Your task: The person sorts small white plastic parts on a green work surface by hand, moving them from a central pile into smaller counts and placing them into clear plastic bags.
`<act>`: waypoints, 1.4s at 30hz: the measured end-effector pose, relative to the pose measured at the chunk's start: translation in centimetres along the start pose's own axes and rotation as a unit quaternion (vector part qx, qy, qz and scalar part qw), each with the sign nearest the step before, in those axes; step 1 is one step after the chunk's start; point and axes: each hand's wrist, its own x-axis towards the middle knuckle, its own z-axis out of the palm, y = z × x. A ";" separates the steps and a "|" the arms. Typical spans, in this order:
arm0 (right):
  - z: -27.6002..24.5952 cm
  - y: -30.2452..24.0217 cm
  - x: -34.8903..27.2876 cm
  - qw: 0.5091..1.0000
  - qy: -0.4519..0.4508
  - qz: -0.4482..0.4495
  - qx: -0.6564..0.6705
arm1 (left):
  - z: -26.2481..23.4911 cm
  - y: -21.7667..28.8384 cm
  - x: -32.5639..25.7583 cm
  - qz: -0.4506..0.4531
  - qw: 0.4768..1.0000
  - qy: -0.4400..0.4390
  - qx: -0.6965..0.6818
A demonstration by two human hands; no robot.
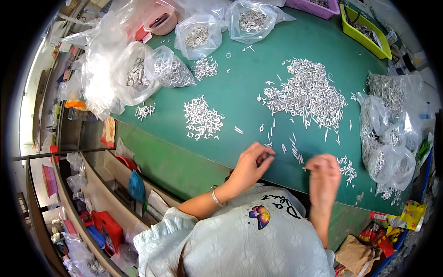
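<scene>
My left hand [253, 162] is over the near edge of the green table, its fingers curled and thumb pressed in, with small silver metal pieces [268, 145] by the fingertips. Whatever it pinches is hidden. To its right, my right hand [324, 171] is slightly blurred, its fingers bent inward; I cannot make out what is in them. Between the hands lie several short straight metal pieces [295, 152]. A small pile of curved metal pieces [347, 170] sits just right of my right hand. Beyond both hands spreads a large heap of silver metal pieces [307, 94].
A pile of curved pieces [203, 119] lies left of centre on the green table [244, 87]. Plastic bags of metal parts [173, 69] stand at the far left, others [390, 134] at the right edge. A yellow-green basket [367, 32] and a pink basket [161, 23] stand farther back.
</scene>
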 end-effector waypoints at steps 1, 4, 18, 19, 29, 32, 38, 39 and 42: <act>-1.7 -1.6 -0.4 0.999 0.025 -0.034 0.009 | 0.5 -1.1 0.4 0.066 0.991 0.105 0.042; -8.0 -6.5 -2.2 0.974 0.144 -0.166 0.058 | 0.6 -1.6 1.8 0.091 0.980 0.115 0.134; -0.3 1.6 -0.9 0.977 0.001 0.180 0.116 | 0.2 -0.4 3.2 0.091 0.989 0.077 0.083; 0.1 2.0 -0.7 0.976 0.002 0.188 0.110 | -0.1 0.2 3.1 0.091 0.991 0.074 0.061; 1.1 3.5 -0.6 0.958 -0.025 0.242 0.152 | 1.3 2.7 2.1 0.056 0.993 -0.051 -0.091; 0.8 3.0 -0.6 0.954 -0.032 0.243 0.172 | 1.5 1.3 2.6 -0.060 0.908 -0.075 -0.408; 1.6 1.7 -0.7 0.981 -0.033 0.189 0.024 | 0.9 -0.5 2.5 -0.179 0.795 -0.123 -0.567; 1.4 1.7 -0.7 0.982 -0.033 0.183 0.022 | 1.1 -0.3 2.5 -0.196 0.778 -0.127 -0.583; 0.8 1.7 -0.6 0.986 -0.022 0.163 0.020 | 1.3 0.4 2.6 -0.213 0.746 -0.130 -0.617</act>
